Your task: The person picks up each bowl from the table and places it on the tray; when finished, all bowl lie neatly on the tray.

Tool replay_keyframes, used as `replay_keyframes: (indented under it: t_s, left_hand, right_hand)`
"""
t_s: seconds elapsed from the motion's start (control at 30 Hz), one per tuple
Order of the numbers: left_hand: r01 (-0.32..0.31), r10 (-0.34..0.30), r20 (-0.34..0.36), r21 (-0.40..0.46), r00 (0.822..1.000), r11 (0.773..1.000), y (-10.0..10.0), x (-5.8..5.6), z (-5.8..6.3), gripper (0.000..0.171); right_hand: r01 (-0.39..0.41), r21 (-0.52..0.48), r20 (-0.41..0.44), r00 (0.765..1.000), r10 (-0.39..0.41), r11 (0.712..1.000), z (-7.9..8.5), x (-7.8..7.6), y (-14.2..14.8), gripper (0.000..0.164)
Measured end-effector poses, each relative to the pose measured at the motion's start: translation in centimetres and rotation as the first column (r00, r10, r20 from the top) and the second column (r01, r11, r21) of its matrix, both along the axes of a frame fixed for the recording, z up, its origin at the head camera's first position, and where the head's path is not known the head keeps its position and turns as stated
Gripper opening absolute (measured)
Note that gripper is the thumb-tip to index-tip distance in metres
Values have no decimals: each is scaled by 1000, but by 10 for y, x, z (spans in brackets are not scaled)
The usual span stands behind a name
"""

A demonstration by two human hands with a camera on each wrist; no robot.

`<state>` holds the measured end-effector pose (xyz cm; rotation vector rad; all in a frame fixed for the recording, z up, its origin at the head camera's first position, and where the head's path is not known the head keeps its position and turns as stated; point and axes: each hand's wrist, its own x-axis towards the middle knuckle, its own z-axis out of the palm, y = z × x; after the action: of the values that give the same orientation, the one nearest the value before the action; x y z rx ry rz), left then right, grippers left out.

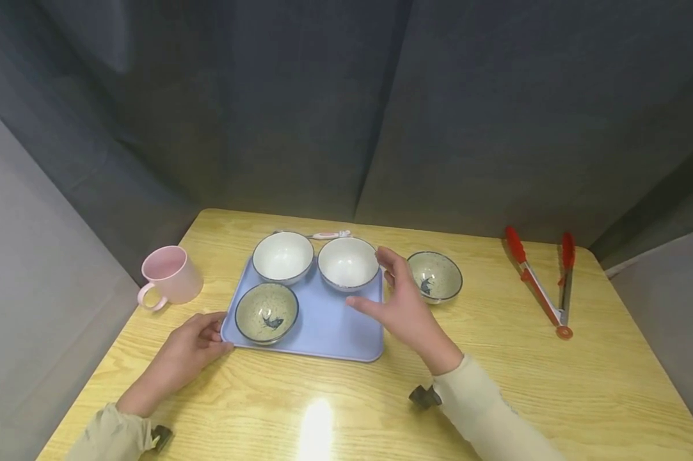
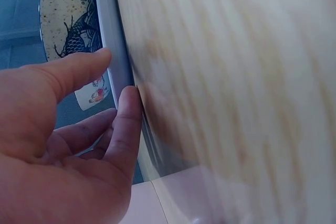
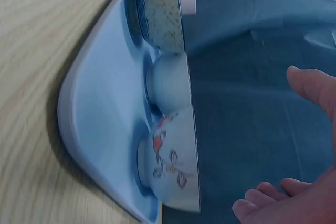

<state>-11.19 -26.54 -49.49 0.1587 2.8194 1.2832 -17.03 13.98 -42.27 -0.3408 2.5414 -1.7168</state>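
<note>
A blue tray [image 1: 334,326] lies on the wooden table with three bowls on it. Two are white inside: a left white bowl [image 1: 283,256] and a right white bowl [image 1: 348,262], its outside showing a flower branch in the right wrist view. In front sits a speckled bowl [image 1: 260,307] with a dark fish design. My left hand [image 1: 182,352] pinches the tray's front left corner, thumb at the rim and a finger at the edge below. Over the tray's right side, my right hand [image 1: 409,314] holds nothing, thumb and fingers spread apart beside the right white bowl.
A second speckled bowl [image 1: 445,278] stands right of the tray, partly behind my right hand. Red-tipped tongs [image 1: 533,282] lie spread farther right. On the left is a pink mug [image 1: 182,285]. A utensil with a pink-and-white handle [image 1: 330,235] lies behind the white bowls.
</note>
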Motion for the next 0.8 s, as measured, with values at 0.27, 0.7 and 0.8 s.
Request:
replay_keyframes:
  t_s: [0.27, 0.7, 0.8]
  left_hand:
    - [3, -3, 4, -5, 1000, 1000, 0, -1, 0, 59]
    - [2, -2, -2, -13, 1000, 1000, 1, 0, 2, 59]
    - [3, -3, -5, -13, 1000, 1000, 1, 0, 2, 59]
  right_hand:
    - [50, 2, 9, 999, -50, 999, -6, -6, 21, 114]
    - [138, 88, 14, 990, -140, 986, -12, -10, 49, 115]
    - [156, 90, 17, 987, -158, 984, -12, -10, 55, 115]
